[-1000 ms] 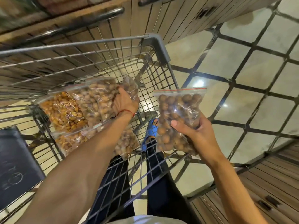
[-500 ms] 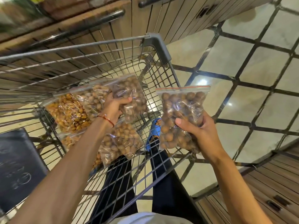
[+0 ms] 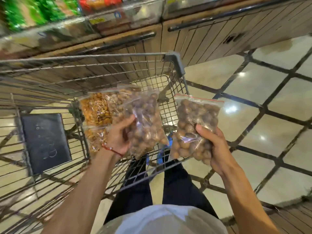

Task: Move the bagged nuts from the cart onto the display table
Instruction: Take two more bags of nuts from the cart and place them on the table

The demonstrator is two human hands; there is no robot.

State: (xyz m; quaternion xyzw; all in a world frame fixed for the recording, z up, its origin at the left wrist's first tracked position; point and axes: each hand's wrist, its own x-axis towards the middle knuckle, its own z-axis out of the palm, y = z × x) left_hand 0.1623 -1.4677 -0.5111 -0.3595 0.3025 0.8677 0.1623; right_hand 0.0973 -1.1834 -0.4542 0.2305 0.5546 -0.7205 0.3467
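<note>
Fingers of the right hand (image 3: 217, 149) clamp a zip bag (image 3: 195, 119) of round brown nuts at the right rim of the cart (image 3: 175, 63). The left hand (image 3: 118, 137) pinches a second bag (image 3: 146, 125) of such nuts above the basket, beside bags of orange nuts (image 3: 96, 110) and pale nuts (image 3: 118, 102). A black board (image 3: 45, 142) shows at the cart's left.

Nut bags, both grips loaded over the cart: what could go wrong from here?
1. The left grip clutches several bags fanned together; the orange nut bag at the edge could slip out into the cart.
2. The right grip pinches one bag of round nuts by its middle, partly past the cart's side; a drop may hit the tiled floor.
</note>
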